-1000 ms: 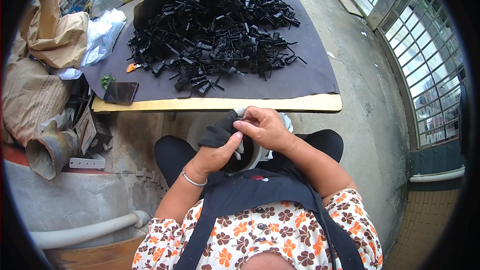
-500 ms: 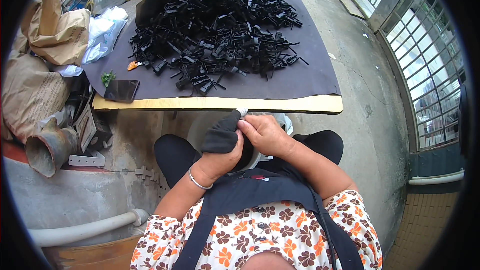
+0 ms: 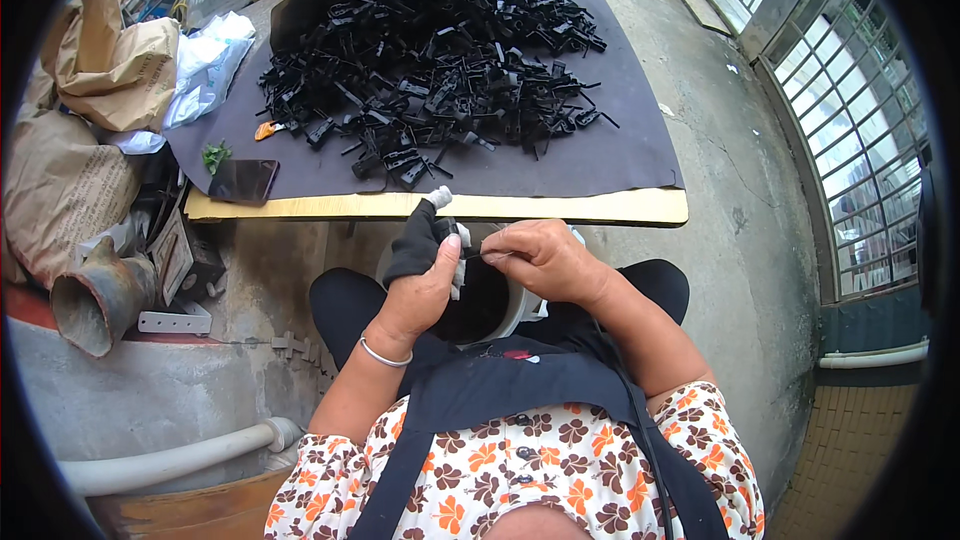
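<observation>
My left hand (image 3: 420, 265) partly wears a black cloth covering, with white wrapping on the fingertips. Its thumb and fingers close on a small black part (image 3: 447, 228), mostly hidden by the hand. Just to the right, my right hand (image 3: 548, 258) is bare and pinched. A thin dark sliver shows at its fingertips, too small to name. Both hands hover at the table's near edge, above a whitish bucket (image 3: 519, 312) between my knees, dark inside. On the table lies a big heap of black plastic parts (image 3: 430, 80) with thin prongs.
The table (image 3: 590, 205) has a dark cover. A phone (image 3: 243, 181), a green sprig (image 3: 215, 156) and an orange tag (image 3: 265, 130) lie at its left. Paper sacks (image 3: 75, 175) and a rusty pipe piece (image 3: 95, 300) stand beyond. A barred gate (image 3: 850, 110) rises at the right.
My left hand has tilted upright and shifted slightly left, its fingertips now pointing away from me. My right hand has moved a little right, opening a gap, and the small black part has come into view.
</observation>
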Motion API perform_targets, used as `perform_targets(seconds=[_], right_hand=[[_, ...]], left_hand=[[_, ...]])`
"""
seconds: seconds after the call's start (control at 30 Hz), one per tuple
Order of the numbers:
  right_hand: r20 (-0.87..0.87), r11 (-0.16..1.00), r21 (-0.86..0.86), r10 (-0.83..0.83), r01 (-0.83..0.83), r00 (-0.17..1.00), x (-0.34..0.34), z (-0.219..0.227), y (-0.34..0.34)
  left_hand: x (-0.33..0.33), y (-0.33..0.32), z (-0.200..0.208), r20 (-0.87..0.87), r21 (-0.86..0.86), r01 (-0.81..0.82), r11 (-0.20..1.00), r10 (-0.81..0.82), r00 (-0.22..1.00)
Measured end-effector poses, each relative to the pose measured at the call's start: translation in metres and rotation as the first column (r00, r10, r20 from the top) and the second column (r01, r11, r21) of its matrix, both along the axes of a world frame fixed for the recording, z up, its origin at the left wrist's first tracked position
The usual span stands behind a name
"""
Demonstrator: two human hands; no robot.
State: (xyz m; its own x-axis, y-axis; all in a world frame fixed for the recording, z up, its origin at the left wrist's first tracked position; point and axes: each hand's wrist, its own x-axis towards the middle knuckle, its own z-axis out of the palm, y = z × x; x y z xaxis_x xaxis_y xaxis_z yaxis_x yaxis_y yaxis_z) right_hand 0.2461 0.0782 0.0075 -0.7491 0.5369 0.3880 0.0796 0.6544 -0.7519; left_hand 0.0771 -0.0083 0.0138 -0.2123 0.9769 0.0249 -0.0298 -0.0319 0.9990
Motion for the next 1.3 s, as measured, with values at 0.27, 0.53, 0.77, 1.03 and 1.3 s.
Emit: perform_targets(seconds=[0.27, 0.53, 0.77, 1.03, 1.3], right_hand=[[-0.026, 0.866, -0.499, -0.049, 0.03, 0.998, -0.007, 0.0, -0.005], [0.171, 0.983, -0.184, 0.019, 0.013, 0.985, -0.006, 0.015, -0.003], [0.24, 0.954, -0.292, 0.003, 0.069, 0.971, -0.025, 0.01, -0.009], [0.282, 0.973, 0.089, -0.229, 0.212, 0.932, -0.057, -0.003, 0.025], [0.196, 0.848, 0.294, -0.505, 0.441, 0.84, -0.088, -0.028, 0.053]], left_hand=[[0.001, -0.003, -0.003, -0.138, 0.123, 0.213, 0.969, -0.196, 0.971], [-0.002, -0.002, -0.02, -0.029, 0.126, 0.14, 0.982, -0.137, 0.99], [-0.004, -0.004, -0.025, -0.468, 0.313, 0.103, 0.944, 0.058, 0.882], [-0.028, -0.006, -0.041, -0.618, 0.054, 0.067, 0.996, -0.02, 0.786], [-0.035, -0.009, -0.038, -0.626, 0.106, -0.045, 0.993, 0.102, 0.773]])
